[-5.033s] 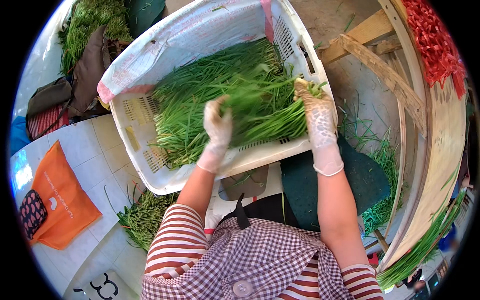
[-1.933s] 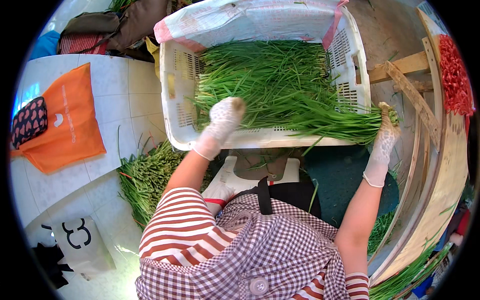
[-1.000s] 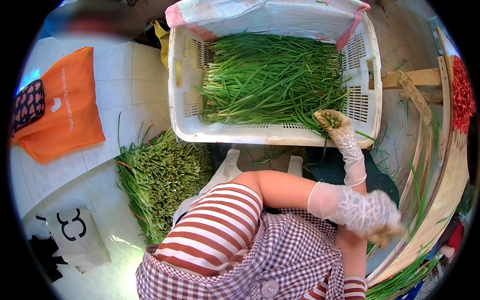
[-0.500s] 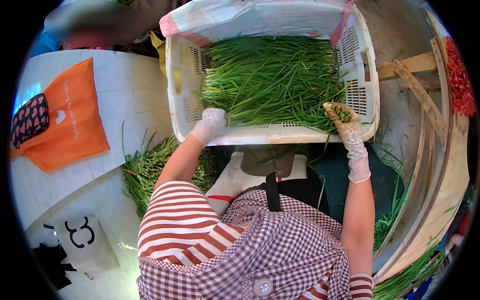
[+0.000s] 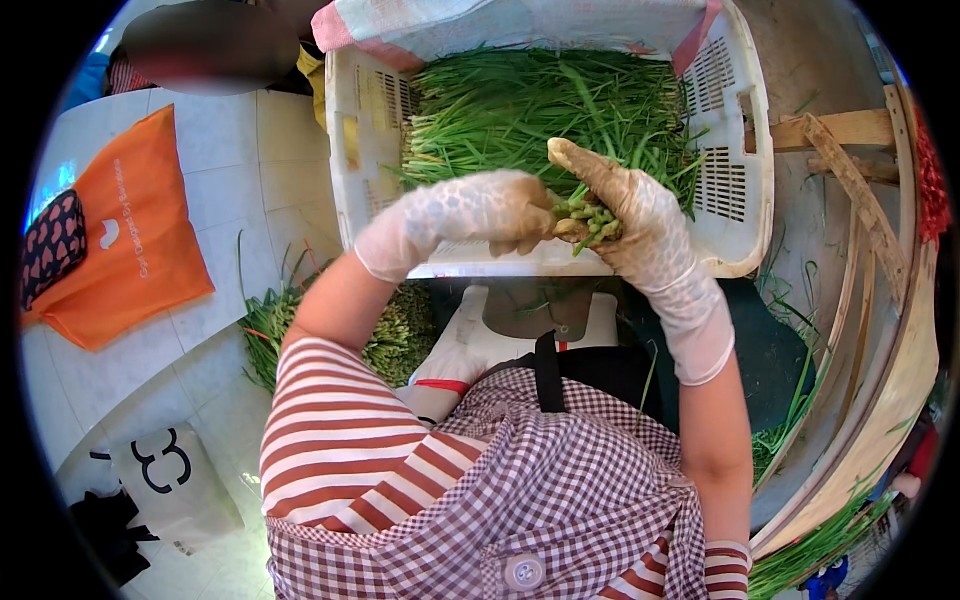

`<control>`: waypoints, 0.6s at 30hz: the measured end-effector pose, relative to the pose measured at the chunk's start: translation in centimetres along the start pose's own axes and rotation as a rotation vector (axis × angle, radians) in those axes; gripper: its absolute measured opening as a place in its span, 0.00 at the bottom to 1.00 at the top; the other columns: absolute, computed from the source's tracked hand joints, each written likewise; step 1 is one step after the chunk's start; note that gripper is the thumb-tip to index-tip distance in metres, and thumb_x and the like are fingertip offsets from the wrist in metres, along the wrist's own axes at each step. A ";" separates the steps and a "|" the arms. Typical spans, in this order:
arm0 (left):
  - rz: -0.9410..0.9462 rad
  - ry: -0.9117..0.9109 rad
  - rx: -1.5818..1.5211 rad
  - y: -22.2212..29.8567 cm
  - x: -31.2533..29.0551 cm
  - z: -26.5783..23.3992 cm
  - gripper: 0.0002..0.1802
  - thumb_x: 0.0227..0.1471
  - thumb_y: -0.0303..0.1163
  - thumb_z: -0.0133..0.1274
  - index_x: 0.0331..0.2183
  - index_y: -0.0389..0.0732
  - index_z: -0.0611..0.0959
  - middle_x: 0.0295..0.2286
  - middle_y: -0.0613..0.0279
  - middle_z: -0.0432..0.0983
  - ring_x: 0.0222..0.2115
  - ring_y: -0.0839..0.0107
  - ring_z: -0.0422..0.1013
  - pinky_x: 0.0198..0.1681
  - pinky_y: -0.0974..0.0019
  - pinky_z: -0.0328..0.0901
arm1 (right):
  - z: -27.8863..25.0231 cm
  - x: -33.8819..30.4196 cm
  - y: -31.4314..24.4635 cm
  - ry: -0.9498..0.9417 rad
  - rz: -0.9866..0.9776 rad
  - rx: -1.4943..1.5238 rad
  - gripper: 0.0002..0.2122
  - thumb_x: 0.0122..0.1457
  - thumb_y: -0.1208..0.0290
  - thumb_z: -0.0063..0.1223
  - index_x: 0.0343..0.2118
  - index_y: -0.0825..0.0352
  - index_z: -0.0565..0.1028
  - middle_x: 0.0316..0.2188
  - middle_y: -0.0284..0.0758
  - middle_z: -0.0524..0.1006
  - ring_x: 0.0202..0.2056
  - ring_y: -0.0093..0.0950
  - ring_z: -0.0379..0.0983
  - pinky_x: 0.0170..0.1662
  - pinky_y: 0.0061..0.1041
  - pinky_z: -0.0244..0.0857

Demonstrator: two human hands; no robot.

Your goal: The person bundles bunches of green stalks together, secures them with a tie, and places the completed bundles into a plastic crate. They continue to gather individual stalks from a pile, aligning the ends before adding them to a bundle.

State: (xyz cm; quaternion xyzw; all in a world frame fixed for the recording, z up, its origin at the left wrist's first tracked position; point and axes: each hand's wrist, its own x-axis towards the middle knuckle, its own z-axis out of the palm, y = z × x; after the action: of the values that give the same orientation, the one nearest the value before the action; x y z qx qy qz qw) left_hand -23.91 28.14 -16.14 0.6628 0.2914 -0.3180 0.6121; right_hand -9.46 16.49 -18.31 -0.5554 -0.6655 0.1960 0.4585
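A white plastic crate (image 5: 745, 190) in front of me holds long green chives (image 5: 540, 110), laid crosswise in a thick layer. Over its near edge, my right hand (image 5: 640, 215), in a stained pale glove, is wrapped round a small bunch of chives (image 5: 598, 222) with the cut stalk ends pointing toward me. The thumb sticks up to the left. My left hand (image 5: 490, 210), in a similar patterned glove, meets the bunch from the left. Its fingers are curled in at the stalks, and its fingertips are partly hidden.
On the left, a heap of chives (image 5: 395, 335) lies beside my legs. An orange bag (image 5: 150, 230), a dark heart-patterned pouch (image 5: 55, 245) and a pale bag (image 5: 180, 490) rest on tiles. A wooden frame (image 5: 860, 190) stands right. A coloured sheet (image 5: 520, 25) covers the crate's far rim.
My left hand has left the crate's near left corner and come right to the bunch. My right hand, still holding the bunch, has moved left toward the middle.
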 end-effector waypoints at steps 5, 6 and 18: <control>0.178 -0.044 0.200 2.3 -0.6 -2.0 0.14 0.46 0.38 0.46 0.27 0.35 0.77 0.19 0.65 0.71 0.19 0.75 0.67 0.23 0.71 0.63 | -1.3 0.6 -0.2 -0.195 0.042 -0.154 0.25 0.36 0.80 0.59 0.43 0.64 0.70 0.30 0.38 0.76 0.30 0.34 0.74 0.31 0.27 0.69; 0.288 -0.077 0.217 2.3 -0.5 -2.3 0.14 0.46 0.37 0.49 0.29 0.35 0.77 0.19 0.67 0.70 0.20 0.78 0.66 0.22 0.73 0.62 | -1.8 0.5 0.2 -0.179 -0.009 -0.273 0.23 0.36 0.80 0.59 0.41 0.64 0.72 0.30 0.37 0.76 0.29 0.32 0.74 0.31 0.26 0.69; -0.372 0.303 0.661 -18.9 12.1 3.6 0.17 0.40 0.44 0.55 0.29 0.41 0.81 0.28 0.52 0.76 0.32 0.56 0.72 0.35 0.59 0.66 | -11.6 -5.8 4.5 0.374 0.892 0.278 0.14 0.47 0.70 0.60 0.37 0.68 0.74 0.33 0.34 0.76 0.35 0.20 0.71 0.41 0.19 0.63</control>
State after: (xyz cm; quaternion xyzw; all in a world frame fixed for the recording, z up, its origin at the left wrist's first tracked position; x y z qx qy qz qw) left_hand -31.25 26.04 -37.54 0.7993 0.3751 -0.3984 0.2482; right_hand 2.46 9.72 -18.25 -0.7450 -0.2375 0.3569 0.5111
